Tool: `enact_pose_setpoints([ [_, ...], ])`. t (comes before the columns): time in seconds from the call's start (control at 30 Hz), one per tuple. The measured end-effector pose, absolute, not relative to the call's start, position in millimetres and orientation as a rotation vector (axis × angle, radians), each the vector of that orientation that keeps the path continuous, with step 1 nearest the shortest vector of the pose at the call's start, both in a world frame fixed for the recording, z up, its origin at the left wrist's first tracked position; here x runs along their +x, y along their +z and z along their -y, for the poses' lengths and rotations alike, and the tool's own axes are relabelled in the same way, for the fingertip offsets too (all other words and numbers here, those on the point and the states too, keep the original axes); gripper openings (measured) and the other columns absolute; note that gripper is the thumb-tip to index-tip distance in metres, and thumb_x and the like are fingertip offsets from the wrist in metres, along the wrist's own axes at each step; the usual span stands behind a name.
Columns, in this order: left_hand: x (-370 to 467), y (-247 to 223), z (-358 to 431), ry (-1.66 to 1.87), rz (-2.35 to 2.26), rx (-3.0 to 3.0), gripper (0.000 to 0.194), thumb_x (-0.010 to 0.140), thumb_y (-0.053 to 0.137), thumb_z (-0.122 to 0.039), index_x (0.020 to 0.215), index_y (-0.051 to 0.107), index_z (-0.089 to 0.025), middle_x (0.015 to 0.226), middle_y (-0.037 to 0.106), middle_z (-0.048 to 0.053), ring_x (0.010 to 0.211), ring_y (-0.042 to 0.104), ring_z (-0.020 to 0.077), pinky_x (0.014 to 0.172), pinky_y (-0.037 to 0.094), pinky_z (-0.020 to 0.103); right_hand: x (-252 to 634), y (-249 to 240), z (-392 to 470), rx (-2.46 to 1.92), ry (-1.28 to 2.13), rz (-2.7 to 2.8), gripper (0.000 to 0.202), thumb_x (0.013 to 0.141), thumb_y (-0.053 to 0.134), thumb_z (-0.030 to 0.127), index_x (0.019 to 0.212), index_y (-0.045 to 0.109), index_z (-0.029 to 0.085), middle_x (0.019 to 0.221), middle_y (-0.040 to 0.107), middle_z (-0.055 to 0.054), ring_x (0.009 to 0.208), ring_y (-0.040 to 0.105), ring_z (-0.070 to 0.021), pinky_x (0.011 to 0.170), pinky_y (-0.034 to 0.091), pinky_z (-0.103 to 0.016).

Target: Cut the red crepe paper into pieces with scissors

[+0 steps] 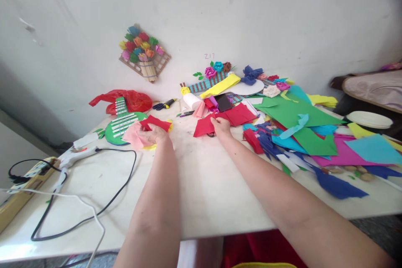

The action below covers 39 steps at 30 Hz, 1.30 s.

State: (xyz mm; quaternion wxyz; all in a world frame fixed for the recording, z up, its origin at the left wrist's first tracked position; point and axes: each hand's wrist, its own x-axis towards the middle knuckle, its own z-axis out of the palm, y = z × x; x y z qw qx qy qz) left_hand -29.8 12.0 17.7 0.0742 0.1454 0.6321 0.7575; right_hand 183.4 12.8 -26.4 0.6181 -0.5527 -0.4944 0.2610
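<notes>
My left hand [153,135] is closed on a piece of red crepe paper [159,123]. Pale pink crepe paper [133,133] lies under and beside its fingers, with a bit of yellow paper [150,147] showing below. My right hand [220,126] pinches a second red paper piece [202,125] at its right edge, just above the table. Under that piece a small dark curved thing shows, too little of it to name. More red paper [239,114] lies right behind my right hand. A green guitar-shaped craft [121,123] with white strips lies left of my left hand.
A glue gun [77,157] with a looping black cord lies at left near a power strip [28,186]. Pliers [165,104] and a red plastic bag [132,99] are farther back. Coloured paper sheets [304,111] cover the right side. A paper flower decoration [143,52] hangs on the wall.
</notes>
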Motion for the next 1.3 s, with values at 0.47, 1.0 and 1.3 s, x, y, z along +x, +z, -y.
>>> enact_pose_setpoints([
  [0.47,12.7,14.7,-16.2,1.900,-1.561,1.173,0.021,0.078,0.059,-0.031,0.096,0.059,-0.019,0.087,0.066,0.007,0.092,0.063,0.0216,0.082,0.048,0.033,179.3,-5.7,1.1,-0.898,0.988,0.830,0.025,0.055,0.061,0.028,0.051,0.038,0.021,0.047,0.045,0.006,0.049,0.045,-0.0111,0.047,0.035,-0.023],
  [1.0,37.5,5.3,-15.9,1.184,-0.801,0.776,0.023,0.062,0.074,-0.008,0.082,0.065,-0.011,0.078,0.069,0.011,0.078,0.067,0.0244,0.069,0.057,0.034,180.5,9.4,6.4,-0.756,1.166,0.912,0.029,0.053,0.067,0.038,0.062,0.045,0.020,0.061,0.058,0.003,0.058,0.055,-0.0133,0.061,0.046,-0.027],
  [1.3,34.9,-3.0,-25.3,1.542,-0.738,0.820,0.023,0.057,0.077,-0.013,0.077,0.066,-0.012,0.077,0.070,0.009,0.079,0.067,0.0221,0.076,0.055,0.034,187.1,1.8,2.5,-0.996,0.929,1.257,0.023,0.067,0.056,0.035,0.056,0.043,0.020,0.048,0.045,0.006,0.047,0.044,-0.0102,0.048,0.034,-0.022],
])
